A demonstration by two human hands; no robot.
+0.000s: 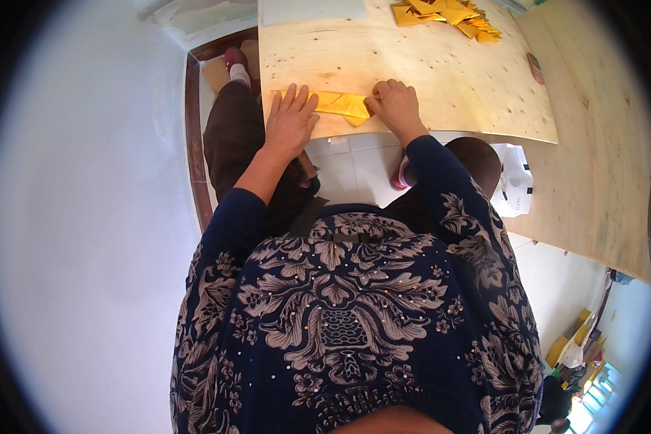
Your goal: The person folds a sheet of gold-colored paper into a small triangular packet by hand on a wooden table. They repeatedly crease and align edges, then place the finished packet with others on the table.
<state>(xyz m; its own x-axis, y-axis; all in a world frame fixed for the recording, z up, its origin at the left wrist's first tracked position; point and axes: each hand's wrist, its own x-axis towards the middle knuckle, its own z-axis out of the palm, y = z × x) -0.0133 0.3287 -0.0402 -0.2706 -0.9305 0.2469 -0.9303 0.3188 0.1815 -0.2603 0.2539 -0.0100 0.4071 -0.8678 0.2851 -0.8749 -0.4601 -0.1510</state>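
Note:
A strip of folded shiny gold paper (338, 103) lies along the near edge of the wooden table, with a pointed flap (355, 121) sticking out toward me. Over its left end, my left hand (291, 117) rests flat with the fingers spread. My right hand (396, 106) has its fingers curled in and pinches the strip's right end. Both hands partly cover the ends of the paper.
Several folded gold paper pieces (456, 16) are heaped at the table's far side. A small dark red object (535, 69) sits near the right edge. Another wooden board (593, 137) adjoins on the right, beside a white bag (515, 181). A white wall (87, 217) stands left.

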